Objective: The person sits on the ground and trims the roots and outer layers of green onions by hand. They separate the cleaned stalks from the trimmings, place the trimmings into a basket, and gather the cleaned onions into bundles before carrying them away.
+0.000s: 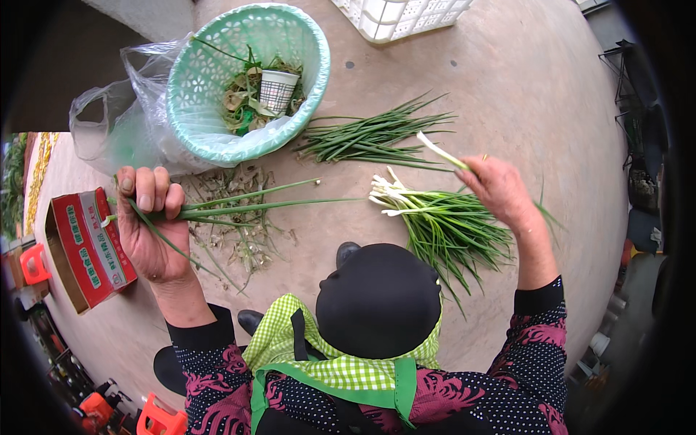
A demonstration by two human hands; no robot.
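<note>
My left hand [155, 234], raised at the left, grips several long green scallion leaves [234, 211] that reach out to the right. In my right hand [500, 187] is one scallion, its white stem [439, 148] pointing up and to the left. Beneath that hand lies a pile of cleaned scallions [451, 223], white ends to the left. A second bundle of dark green scallions [375, 133] rests farther off on the concrete floor. Peelings and dry roots [244, 234] are scattered to the right of my left hand.
A green plastic basket [185, 103] with a liner holds plant waste and a paper cup [278, 91]. Clear plastic bags [114, 125] lie against it. A red cardboard box [89, 250] stands at the left, a white crate [405, 19] at the far side.
</note>
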